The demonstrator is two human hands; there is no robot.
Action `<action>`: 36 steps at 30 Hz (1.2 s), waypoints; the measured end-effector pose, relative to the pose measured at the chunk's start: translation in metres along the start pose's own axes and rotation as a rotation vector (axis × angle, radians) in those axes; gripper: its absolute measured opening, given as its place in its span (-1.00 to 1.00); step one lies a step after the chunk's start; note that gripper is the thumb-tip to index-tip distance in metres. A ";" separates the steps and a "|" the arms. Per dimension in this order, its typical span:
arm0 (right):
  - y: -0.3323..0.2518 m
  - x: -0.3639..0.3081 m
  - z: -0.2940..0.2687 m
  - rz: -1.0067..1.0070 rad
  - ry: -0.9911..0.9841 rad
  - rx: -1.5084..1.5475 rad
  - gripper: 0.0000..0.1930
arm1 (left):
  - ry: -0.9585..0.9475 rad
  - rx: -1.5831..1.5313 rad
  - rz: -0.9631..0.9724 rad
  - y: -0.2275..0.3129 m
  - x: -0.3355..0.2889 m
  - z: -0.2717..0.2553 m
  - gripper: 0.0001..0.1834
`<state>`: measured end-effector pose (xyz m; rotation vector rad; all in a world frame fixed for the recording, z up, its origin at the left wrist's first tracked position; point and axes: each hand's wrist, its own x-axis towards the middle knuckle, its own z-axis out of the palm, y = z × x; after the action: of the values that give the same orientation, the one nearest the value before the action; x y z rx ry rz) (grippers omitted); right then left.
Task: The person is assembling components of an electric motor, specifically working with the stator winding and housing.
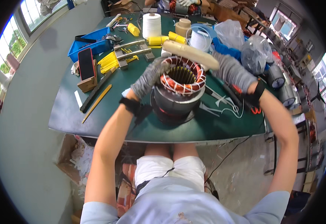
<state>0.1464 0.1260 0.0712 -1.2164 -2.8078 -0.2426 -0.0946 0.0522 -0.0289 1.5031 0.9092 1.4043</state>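
A motor stator [178, 99] stands upright on the table in front of me, its grey metal body topped by a ring of copper windings laced with white cord. My left hand [151, 76], in a grey glove, is closed against the left side of the winding ring. Over the ring's far side a thick, pale, wooden-looking bar [191, 53] with rounded ends is held slanted. My gloved right hand [232, 71] grips it near its right end; the fingers are partly hidden behind it. Beside the stator on the right lie scissors [220, 98] and white cord.
Left on the green table [133, 128] are a phone [86, 64] on a wooden stand, a blue tray [90, 41], yellow strips [108, 62] and a wooden stick [97, 103]. Thread spools [151, 25] and plastic bags [230, 33] stand farther back. Across the table another person's gloved hand [187, 2] shows.
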 end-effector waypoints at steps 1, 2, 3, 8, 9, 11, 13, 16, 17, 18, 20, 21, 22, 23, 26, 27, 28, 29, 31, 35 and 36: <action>0.012 -0.005 -0.004 -0.027 0.026 -0.132 -0.57 | -0.052 -0.029 -0.068 0.006 0.005 -0.006 -0.56; 0.034 0.005 -0.007 -0.053 0.065 -0.141 -0.59 | -0.007 0.039 -0.057 0.009 0.004 -0.005 -0.57; 0.055 0.013 -0.012 -0.079 0.107 -0.157 -0.62 | 0.038 0.104 -0.038 0.016 0.007 -0.001 -0.59; 0.063 0.006 0.042 -0.112 0.162 0.090 -0.61 | 0.299 0.063 -0.018 0.026 -0.015 0.055 -0.62; 0.045 -0.011 0.038 -0.131 0.132 0.226 -0.57 | 0.322 -0.060 -0.052 0.007 -0.021 0.048 -0.63; 0.007 -0.009 -0.018 -0.041 -0.049 -0.049 -0.59 | 0.423 0.010 -0.057 -0.007 -0.028 0.042 -0.62; 0.043 0.009 -0.020 -0.007 0.122 -0.057 -0.56 | 0.486 0.059 -0.044 -0.011 -0.020 0.043 -0.60; 0.045 -0.005 -0.006 0.192 0.300 0.194 -0.55 | 0.239 0.063 -0.091 -0.003 -0.004 0.030 -0.49; 0.060 0.008 0.045 -0.003 0.273 0.214 -0.56 | 0.138 0.103 -0.127 0.012 -0.002 0.025 -0.51; 0.065 0.015 0.072 -0.198 0.238 0.223 -0.57 | 0.001 0.156 -0.086 0.019 0.003 0.013 -0.51; 0.045 0.023 0.027 -0.106 0.081 0.068 -0.55 | -0.180 0.189 -0.004 0.015 0.005 -0.014 -0.48; 0.037 0.026 -0.007 0.002 -0.059 -0.104 -0.53 | -0.174 0.192 0.001 0.015 0.007 -0.012 -0.48; 0.027 0.018 -0.031 0.122 0.009 -0.053 -0.58 | -0.014 0.168 -0.116 0.016 0.006 -0.005 -0.47; 0.029 0.005 -0.047 0.051 0.169 0.071 -0.58 | 0.130 0.144 -0.222 0.020 0.007 0.007 -0.46; 0.026 -0.012 0.004 -0.016 0.299 0.204 -0.55 | 0.296 0.113 -0.078 -0.002 -0.012 0.033 -0.20; 0.016 -0.026 0.014 -0.151 0.278 0.038 -0.51 | 0.363 -0.050 -0.036 -0.004 -0.015 0.039 -0.14; 0.023 -0.022 0.006 0.012 0.055 0.018 -0.51 | 0.336 -0.041 -0.098 -0.002 -0.009 0.033 -0.12; 0.033 -0.013 -0.007 0.175 -0.169 -0.001 -0.50 | 0.309 -0.032 -0.160 0.000 -0.003 0.025 -0.10; 0.045 -0.002 -0.028 0.062 -0.048 -0.092 -0.52 | 0.295 -0.006 -0.153 0.006 0.001 0.018 -0.05; 0.027 -0.005 0.026 -0.217 0.242 0.073 -0.69 | 0.226 0.110 -0.112 -0.007 0.027 0.001 0.05; 0.032 -0.014 0.020 -0.196 0.075 0.338 -0.69 | 0.306 0.123 -0.136 -0.012 0.028 -0.008 0.05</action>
<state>0.1788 0.1409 0.0530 -0.8435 -2.7532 0.1685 -0.0992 0.0837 -0.0301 1.3063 1.2818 1.5258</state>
